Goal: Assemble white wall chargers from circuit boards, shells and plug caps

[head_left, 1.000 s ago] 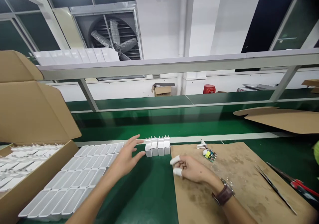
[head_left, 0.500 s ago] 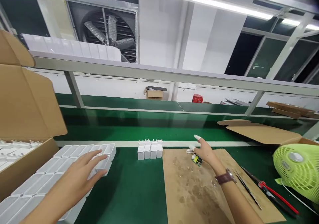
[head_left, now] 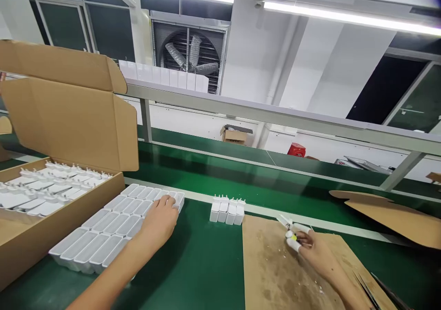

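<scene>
My left hand (head_left: 160, 218) is closed, its fingers curled over the far right end of the rows of open white plastic cases (head_left: 98, 250). The fingers grip one case there; its lower part is hidden. My right hand (head_left: 315, 250), with white covers on its thumb and a fingertip, pinches a small circuit board (head_left: 294, 238) that shows some yellow. A white plastic end piece (head_left: 284, 221) juts out from the board, just above the brown cardboard sheet (head_left: 265, 264). Between the hands stand several white plug adapters (head_left: 227, 210) in a tight row, pins up.
A carton (head_left: 62, 200) at the left holds rows of white plug parts, its lid raised. Tweezers (head_left: 367, 291) lie at the lower right. Cut cardboard (head_left: 396, 218) lies at the back right. A shelf rail (head_left: 262, 115) spans the bench.
My view has swung left. The left hand, open above the cases before, has closed at their end. The right hand has taken hold of the circuit board and lifted it off the cardboard.
</scene>
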Action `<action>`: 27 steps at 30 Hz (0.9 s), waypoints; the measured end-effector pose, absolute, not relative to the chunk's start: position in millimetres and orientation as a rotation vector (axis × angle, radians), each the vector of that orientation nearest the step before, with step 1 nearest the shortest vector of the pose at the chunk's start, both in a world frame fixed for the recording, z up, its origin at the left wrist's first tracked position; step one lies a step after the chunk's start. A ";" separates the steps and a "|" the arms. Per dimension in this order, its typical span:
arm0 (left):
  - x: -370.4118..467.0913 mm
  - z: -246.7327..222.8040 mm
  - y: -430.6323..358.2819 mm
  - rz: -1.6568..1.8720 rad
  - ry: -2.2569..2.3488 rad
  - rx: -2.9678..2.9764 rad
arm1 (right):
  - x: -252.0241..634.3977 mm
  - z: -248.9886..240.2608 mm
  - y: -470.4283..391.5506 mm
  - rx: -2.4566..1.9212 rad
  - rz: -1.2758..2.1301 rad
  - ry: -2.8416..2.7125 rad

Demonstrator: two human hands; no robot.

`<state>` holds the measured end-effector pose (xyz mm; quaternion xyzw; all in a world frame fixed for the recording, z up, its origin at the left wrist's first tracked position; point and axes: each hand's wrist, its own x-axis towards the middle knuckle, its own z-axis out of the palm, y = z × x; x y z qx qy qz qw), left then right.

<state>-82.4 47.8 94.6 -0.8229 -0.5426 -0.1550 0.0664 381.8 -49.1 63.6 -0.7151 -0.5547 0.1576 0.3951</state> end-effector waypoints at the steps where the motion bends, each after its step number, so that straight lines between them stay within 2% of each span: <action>1: -78.8 95.4 43.2 -0.471 -1.608 -2.516 | 368.5 63.1 -53.6 -1.753 0.435 -1.426; 5: -48.9 95.7 19.1 -0.552 -1.395 -2.810 | 298.6 46.2 -59.9 -1.530 0.596 -1.532; 9: -17.0 88.8 7.4 -0.622 -1.289 -3.075 | 245.7 36.8 -49.6 -1.638 0.637 -1.686; 14: -15.6 65.8 19.9 -0.880 -1.216 -3.127 | 242.2 68.8 -47.7 -1.432 0.464 -2.157; 18: -23.3 47.2 27.4 -1.109 -1.196 -3.183 | 239.3 86.1 -43.4 -1.505 0.467 -2.492; 27: -35.7 45.4 27.1 -1.176 -1.327 -3.265 | 231.9 63.7 -36.6 -1.559 0.852 -2.278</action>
